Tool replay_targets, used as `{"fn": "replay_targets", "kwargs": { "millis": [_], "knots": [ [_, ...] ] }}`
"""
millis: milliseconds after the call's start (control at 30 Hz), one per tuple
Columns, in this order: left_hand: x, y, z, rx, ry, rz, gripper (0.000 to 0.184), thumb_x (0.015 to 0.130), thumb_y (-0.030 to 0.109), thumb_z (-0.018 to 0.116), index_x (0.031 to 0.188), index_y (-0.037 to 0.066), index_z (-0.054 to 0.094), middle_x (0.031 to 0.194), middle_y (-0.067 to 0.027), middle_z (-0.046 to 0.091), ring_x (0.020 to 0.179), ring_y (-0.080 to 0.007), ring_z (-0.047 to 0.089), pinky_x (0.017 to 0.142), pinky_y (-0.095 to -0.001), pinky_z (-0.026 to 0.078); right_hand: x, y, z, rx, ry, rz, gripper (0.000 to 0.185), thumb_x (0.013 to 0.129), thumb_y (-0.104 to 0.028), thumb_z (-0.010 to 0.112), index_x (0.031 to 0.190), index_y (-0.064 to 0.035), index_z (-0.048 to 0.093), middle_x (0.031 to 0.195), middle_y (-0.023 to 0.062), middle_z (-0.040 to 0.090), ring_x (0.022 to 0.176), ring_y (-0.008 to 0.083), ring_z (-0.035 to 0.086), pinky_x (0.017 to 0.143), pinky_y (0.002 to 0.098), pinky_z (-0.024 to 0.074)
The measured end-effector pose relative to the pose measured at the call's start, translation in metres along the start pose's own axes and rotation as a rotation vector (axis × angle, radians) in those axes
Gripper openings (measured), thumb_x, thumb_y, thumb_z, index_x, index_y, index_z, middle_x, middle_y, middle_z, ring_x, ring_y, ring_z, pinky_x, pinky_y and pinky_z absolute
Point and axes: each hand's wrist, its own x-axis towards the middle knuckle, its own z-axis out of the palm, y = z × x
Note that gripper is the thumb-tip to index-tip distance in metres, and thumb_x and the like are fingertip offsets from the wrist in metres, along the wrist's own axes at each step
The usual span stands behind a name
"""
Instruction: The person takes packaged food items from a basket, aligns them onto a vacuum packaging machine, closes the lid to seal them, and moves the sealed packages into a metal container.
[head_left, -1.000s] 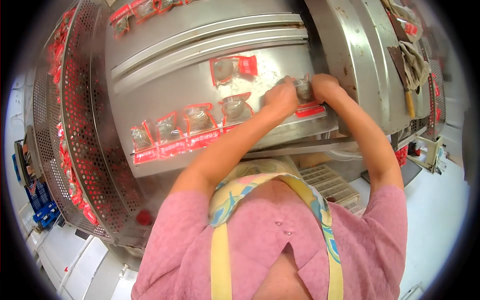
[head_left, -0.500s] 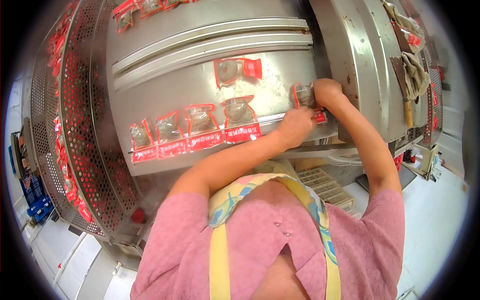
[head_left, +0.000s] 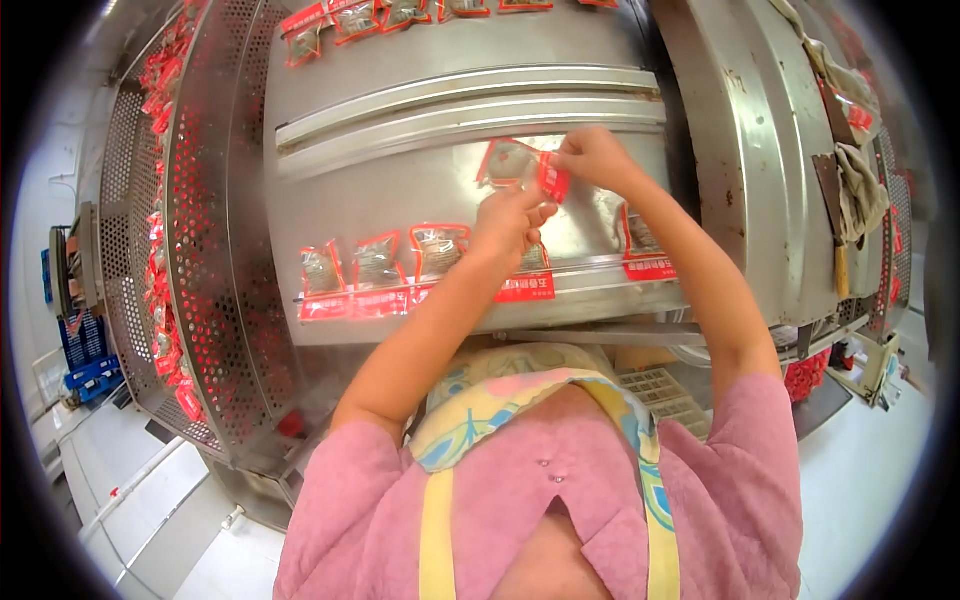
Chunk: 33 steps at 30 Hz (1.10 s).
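A clear pouch with red edges and a round greyish item inside (head_left: 511,160) lies on the metal plate, its red printed end toward my hands. My right hand (head_left: 598,160) pinches the upper corner of that red end. The fingers of my left hand (head_left: 508,228) are closed on its lower corner. Below, similar filled pouches (head_left: 378,262) lie in a row, their red ends over a thin metal bar across the front edge. My left forearm partly covers one of them. Another pouch (head_left: 645,240) lies at the right end of the row, partly behind my right forearm.
Ridged metal rails (head_left: 470,100) cross the plate, and more pouches (head_left: 405,14) line its far side. On the left stands a perforated metal basket wall (head_left: 215,270) with red pouches beyond it. A metal housing (head_left: 745,130) with hanging cloth gloves (head_left: 858,195) is at right.
Both hands have moved left and away from my body, from the pouch at the right end of the row to the loose pouch, now gripped. The right-end pouch stays at the front bar.
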Motion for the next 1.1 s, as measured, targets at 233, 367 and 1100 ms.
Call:
{"fn": "replay_targets", "kwargs": {
  "millis": [233,367,1100],
  "knots": [
    [0.033,-0.011,0.016,-0.191,-0.074,-0.241,0.019,0.091,0.017,0.061,0.106,0.008,0.055,0.095,-0.0042,0.06,0.074,-0.0115,0.058,0.042,-0.015,0.037,-0.038,0.007,-0.037,0.248,-0.27,0.382,0.029,0.08,-0.03,0.073,0.075,-0.004,0.062,0.063,0.0007,0.057,0.055,0.0078,0.049,0.047,0.023,0.0331],
    [0.041,-0.025,0.033,-0.006,-0.07,-0.246,0.015,0.089,0.014,0.06,0.103,0.009,0.056,0.089,-0.0029,0.06,0.069,-0.0093,0.055,0.04,-0.0154,0.032,-0.051,0.028,-0.049,0.391,-0.392,0.491,0.031,0.085,-0.032,0.069,0.074,-0.0047,0.061,0.063,0.0018,0.059,0.048,0.0068,0.047,0.041,0.021,0.0294],
    [0.034,-0.027,0.045,0.484,-0.043,-0.087,0.03,0.091,0.034,0.062,0.098,0.005,0.06,0.08,-0.0024,0.06,0.06,-0.0058,0.051,0.04,-0.0208,0.025,-0.059,0.046,-0.046,0.474,-0.381,0.485,0.006,0.077,-0.004,0.066,0.073,0.0013,0.066,0.066,0.0097,0.065,0.043,0.0076,0.049,0.035,0.0217,0.0288]
  ]
}}
